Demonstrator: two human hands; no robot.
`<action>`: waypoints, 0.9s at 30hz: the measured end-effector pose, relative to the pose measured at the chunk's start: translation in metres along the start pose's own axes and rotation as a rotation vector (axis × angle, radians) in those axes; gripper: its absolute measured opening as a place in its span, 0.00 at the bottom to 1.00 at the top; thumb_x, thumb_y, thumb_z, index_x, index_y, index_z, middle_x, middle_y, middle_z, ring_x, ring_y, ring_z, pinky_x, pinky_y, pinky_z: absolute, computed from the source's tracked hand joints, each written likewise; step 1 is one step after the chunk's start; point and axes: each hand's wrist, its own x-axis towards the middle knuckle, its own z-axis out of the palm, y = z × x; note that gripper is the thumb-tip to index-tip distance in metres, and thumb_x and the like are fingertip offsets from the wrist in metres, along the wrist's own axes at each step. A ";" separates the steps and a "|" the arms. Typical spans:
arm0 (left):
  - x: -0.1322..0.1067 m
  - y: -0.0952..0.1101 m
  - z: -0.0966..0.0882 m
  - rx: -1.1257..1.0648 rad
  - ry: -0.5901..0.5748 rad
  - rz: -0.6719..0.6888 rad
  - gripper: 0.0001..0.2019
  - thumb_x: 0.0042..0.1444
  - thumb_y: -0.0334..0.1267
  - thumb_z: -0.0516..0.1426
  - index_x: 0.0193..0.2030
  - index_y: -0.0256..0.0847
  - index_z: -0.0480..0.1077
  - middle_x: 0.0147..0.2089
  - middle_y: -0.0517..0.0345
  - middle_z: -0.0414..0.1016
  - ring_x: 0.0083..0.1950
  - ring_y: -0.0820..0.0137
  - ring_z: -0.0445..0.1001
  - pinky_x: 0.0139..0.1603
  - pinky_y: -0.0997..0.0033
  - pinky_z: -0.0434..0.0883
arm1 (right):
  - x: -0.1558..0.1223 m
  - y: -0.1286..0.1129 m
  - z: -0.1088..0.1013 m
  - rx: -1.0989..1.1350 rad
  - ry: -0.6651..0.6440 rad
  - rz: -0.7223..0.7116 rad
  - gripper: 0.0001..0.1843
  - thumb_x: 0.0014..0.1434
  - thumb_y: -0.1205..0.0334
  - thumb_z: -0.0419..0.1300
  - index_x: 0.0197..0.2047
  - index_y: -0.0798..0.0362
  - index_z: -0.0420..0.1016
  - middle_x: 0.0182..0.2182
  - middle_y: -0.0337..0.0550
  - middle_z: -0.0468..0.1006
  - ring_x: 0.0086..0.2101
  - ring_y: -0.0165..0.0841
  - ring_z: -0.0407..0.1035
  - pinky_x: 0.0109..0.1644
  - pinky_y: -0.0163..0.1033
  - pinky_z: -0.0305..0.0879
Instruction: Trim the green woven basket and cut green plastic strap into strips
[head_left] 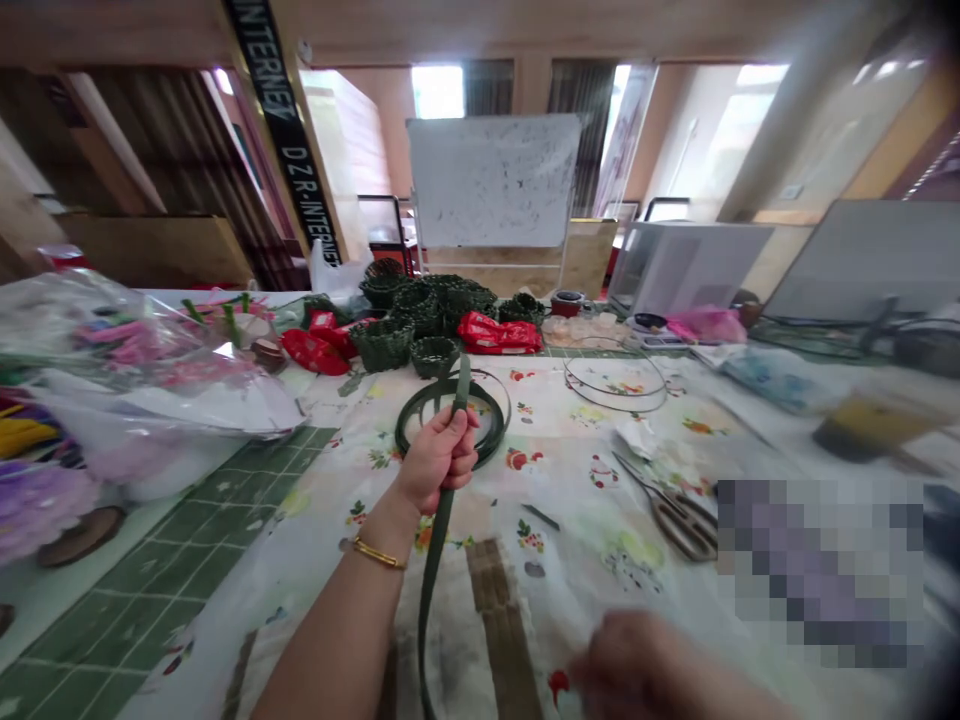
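Head view: the left grip (442, 462) is clamped on a dark green strip (441, 532), which extends above and below the fingers; 1 coil (491, 440) lies behind it on the bench (570, 570). Right grip (637, 655) is blurred; I cannot tell whether it is closed.

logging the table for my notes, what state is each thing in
Left hand, grip closed around green strip
Right hand, blurred, grip unclear
Green strip, held, extending above and below left hand
Dark green coil, wound, lying on tablecloth
Brown-handled scissors, lying on tablecloth, unheld
Woven green baskets, clustered behind coil
Whiteboard, upright, marked
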 end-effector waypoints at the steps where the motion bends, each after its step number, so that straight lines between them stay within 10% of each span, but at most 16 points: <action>1: 0.000 -0.003 0.002 0.010 -0.017 -0.029 0.13 0.55 0.47 0.61 0.34 0.41 0.64 0.19 0.73 0.50 0.13 0.85 0.43 0.11 0.88 0.44 | 0.005 0.008 -0.015 -0.090 0.112 0.055 0.16 0.62 0.51 0.53 0.35 0.47 0.80 0.29 0.44 0.81 0.29 0.36 0.73 0.35 0.38 0.68; 5: 0.000 -0.012 0.009 0.049 -0.098 -0.136 0.13 0.55 0.46 0.61 0.33 0.40 0.63 0.19 0.73 0.51 0.14 0.86 0.42 0.11 0.89 0.44 | 0.010 0.054 -0.074 -0.435 0.500 0.580 0.18 0.61 0.55 0.52 0.48 0.53 0.77 0.46 0.56 0.78 0.46 0.50 0.71 0.49 0.51 0.64; 13: -0.007 -0.024 0.015 0.132 -0.288 -0.311 0.13 0.57 0.48 0.58 0.33 0.40 0.65 0.19 0.72 0.49 0.16 0.85 0.40 0.11 0.88 0.43 | 0.009 0.081 -0.085 -0.300 0.409 0.793 0.08 0.45 0.58 0.64 0.28 0.54 0.76 0.29 0.51 0.78 0.34 0.48 0.73 0.33 0.44 0.61; 21: -0.010 -0.023 0.012 0.172 -0.365 -0.342 0.14 0.58 0.49 0.58 0.33 0.40 0.64 0.19 0.72 0.48 0.16 0.84 0.40 0.10 0.88 0.43 | 0.014 0.049 -0.067 0.304 0.277 0.444 0.27 0.47 0.48 0.62 0.48 0.52 0.70 0.39 0.46 0.78 0.34 0.36 0.71 0.34 0.38 0.65; 27: -0.011 -0.025 0.014 0.194 -0.429 -0.367 0.14 0.58 0.49 0.58 0.33 0.39 0.64 0.19 0.72 0.48 0.16 0.84 0.42 0.11 0.87 0.43 | 0.021 0.029 -0.041 0.750 0.029 0.168 0.31 0.34 0.47 0.75 0.37 0.52 0.69 0.29 0.36 0.69 0.27 0.28 0.58 0.27 0.32 0.54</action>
